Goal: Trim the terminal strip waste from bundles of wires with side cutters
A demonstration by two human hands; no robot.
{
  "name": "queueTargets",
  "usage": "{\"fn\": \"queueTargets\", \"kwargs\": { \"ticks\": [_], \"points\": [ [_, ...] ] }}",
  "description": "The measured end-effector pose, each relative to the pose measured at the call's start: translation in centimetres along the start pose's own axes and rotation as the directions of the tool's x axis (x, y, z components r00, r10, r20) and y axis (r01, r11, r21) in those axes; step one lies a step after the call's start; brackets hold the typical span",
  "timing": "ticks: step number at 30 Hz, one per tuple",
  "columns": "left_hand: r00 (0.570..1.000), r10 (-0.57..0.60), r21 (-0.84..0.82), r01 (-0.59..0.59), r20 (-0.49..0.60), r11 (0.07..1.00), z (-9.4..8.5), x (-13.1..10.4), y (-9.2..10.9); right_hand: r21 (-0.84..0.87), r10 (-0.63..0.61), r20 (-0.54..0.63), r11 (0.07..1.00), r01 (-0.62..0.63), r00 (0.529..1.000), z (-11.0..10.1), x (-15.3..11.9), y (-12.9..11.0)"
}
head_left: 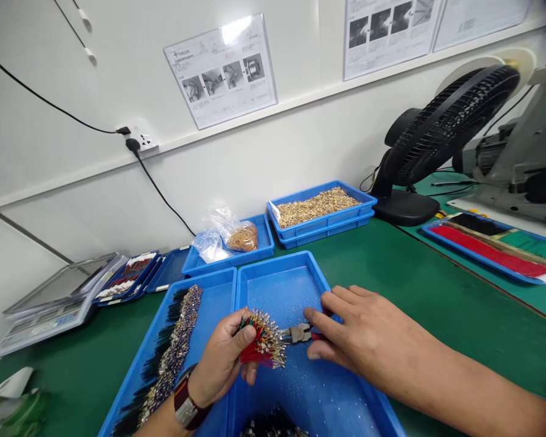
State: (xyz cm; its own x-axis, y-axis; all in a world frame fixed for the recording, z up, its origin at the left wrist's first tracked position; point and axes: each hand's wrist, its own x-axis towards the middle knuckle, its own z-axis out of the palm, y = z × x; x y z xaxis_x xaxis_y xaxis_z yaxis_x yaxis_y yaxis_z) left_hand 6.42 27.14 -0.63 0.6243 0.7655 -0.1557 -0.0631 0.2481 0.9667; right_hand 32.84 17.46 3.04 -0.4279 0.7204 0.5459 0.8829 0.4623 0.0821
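My left hand (pixel 230 352) is closed round a bundle of short red wires (pixel 259 343) with metal terminals at their ends. Some green, yellow and purple shows among the red. In my right hand (pixel 346 325) is a pair of pliers (pixel 298 334), its metal jaws touching or very close to the terminal ends. Most of the red handles are hidden by my fingers. Both hands are over a blue tray (pixel 277 279) sprinkled with small light specks. Dark wires with metal ends (pixel 273 422) lie at its near end.
Left of it, another blue tray (pixel 213 303) holds a long row of black terminal wires (pixel 177 346). Behind are a tray of gold-coloured terminals (pixel 318 206) and a bagged bundle (pixel 243 237). A scale (pixel 50 315) stands left; a black fan (pixel 446 127) and wire tray (pixel 491 246) are right.
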Motion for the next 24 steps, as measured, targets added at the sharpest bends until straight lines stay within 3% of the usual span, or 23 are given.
{"fn": "queueTargets", "kwargs": {
  "ticks": [11, 18, 24],
  "points": [
    [0.999, -0.007, -0.034, 0.006, -0.042, 0.999, 0.0, 0.1, -0.2, 0.059, -0.015, 0.046, 0.998, 0.013, 0.999, -0.1, -0.2, 0.1],
    [0.997, 0.040, -0.125, -0.032, 0.059, 0.992, -0.9, 0.3, -0.9, 0.131, 0.004, 0.074, 0.991, -0.014, 0.997, -0.7, 0.0, 0.7],
    [0.992, 0.055, -0.150, -0.037, 0.118, 0.988, -1.6, 0.3, -1.3, 0.087, -0.011, 0.009, 0.996, 0.011, 1.000, -0.9, 0.0, 0.2]
  ]
}}
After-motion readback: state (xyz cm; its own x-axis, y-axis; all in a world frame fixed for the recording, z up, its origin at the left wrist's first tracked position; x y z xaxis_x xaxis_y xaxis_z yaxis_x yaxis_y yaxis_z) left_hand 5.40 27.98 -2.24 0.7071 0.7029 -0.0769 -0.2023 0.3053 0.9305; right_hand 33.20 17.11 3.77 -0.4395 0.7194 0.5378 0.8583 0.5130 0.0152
